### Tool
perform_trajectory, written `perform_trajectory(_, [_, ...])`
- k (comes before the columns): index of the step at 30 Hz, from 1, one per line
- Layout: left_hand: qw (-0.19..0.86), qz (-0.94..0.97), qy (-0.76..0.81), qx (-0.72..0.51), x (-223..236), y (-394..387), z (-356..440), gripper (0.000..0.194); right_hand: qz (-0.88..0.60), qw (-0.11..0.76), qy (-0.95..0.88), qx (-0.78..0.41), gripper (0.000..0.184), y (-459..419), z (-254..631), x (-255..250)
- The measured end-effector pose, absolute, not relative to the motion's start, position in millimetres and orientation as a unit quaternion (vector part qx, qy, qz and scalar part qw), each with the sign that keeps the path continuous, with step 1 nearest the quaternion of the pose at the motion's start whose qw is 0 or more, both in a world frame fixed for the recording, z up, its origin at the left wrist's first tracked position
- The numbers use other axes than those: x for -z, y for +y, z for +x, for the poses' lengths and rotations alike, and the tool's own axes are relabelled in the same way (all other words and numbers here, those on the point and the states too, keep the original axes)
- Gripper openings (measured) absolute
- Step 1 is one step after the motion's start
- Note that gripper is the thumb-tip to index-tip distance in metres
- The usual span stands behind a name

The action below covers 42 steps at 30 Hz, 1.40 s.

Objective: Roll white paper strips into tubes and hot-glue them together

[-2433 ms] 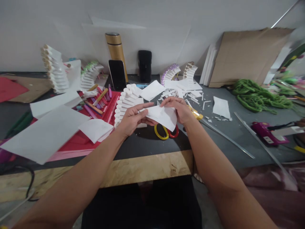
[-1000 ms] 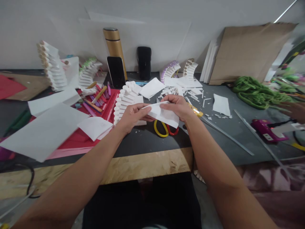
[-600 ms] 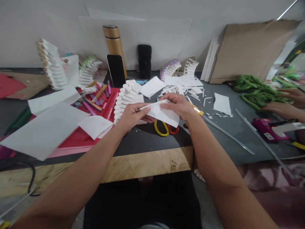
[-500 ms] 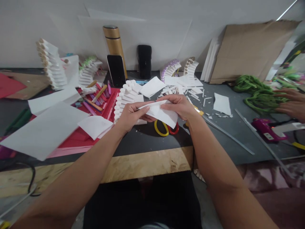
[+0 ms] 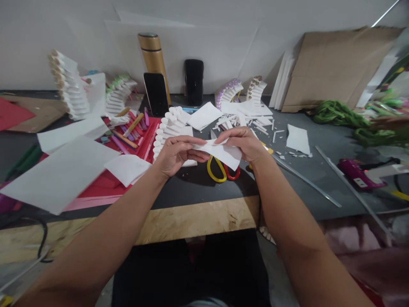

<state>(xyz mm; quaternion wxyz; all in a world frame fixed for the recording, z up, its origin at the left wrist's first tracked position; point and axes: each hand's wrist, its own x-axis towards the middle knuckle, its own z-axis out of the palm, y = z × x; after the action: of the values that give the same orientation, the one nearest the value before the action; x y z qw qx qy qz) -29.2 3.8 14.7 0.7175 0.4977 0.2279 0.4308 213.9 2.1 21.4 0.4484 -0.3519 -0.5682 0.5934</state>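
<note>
Between my two hands is a small sheet of white paper (image 5: 225,154), held above the dark tabletop. My left hand (image 5: 179,155) pinches its left end between thumb and fingers. The top edge is gripped by my right hand (image 5: 241,143), whose fingers bend over it. Under the paper lie scissors (image 5: 217,171) with one yellow and one red handle loop; their blades are mostly covered. Just left of the paper stands a fanned white paper piece (image 5: 166,132) with rounded tips, partly behind my left hand.
White sheets (image 5: 64,170) lie on red material at left, near several coloured rolls (image 5: 132,128). A gold flask (image 5: 153,55) and a phone (image 5: 156,94) stand behind. White scraps, a metal strip (image 5: 303,181), green cord (image 5: 338,114) and a purple power socket (image 5: 361,172) are at right.
My left fingers have shifted on the paper, and its top edge is now bent over more narrowly. At far right another person's hand has moved the green cord rightwards.
</note>
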Motion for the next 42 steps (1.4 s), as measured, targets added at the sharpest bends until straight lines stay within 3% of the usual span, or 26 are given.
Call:
perform_trajectory(6, [0.682,0.503,0.295,-0.442,-14,2,-25,0.023,-0.377,0.431,-0.589,-0.57,0.016,2,213,-22])
perform_trajectory(10, [0.67,0.523,0.304,-0.43,-14,2,-25,0.038,-0.368,0.432,-0.608,-0.556,0.015,0,211,-25])
perform_trajectory(13, [0.659,0.527,0.325,-0.428,-15,4,-26,0.036,-0.369,0.438,-0.62,-0.536,0.014,2,213,-25])
perform_trajectory(23, [0.616,0.532,0.333,-0.476,-14,10,-29,0.037,-0.4,0.658,-0.527,-0.359,0.018,17,225,-22])
perform_trajectory(26, [0.598,0.568,0.343,-0.449,-14,8,-29,0.038,-0.412,0.631,-0.565,-0.336,0.029,11,218,-26])
perform_trajectory(31, [0.57,0.608,0.353,-0.425,-15,5,-28,0.044,-0.445,0.488,-0.665,-0.349,0.034,-3,200,-28])
perform_trajectory(35, [0.569,0.617,0.343,-0.421,-12,7,-27,0.043,-0.461,0.423,-0.716,-0.31,0.03,-5,193,-24])
perform_trajectory(42, [0.612,0.602,0.336,-0.388,-12,6,-27,0.042,-0.449,0.395,-0.768,-0.23,0.017,-2,194,-22])
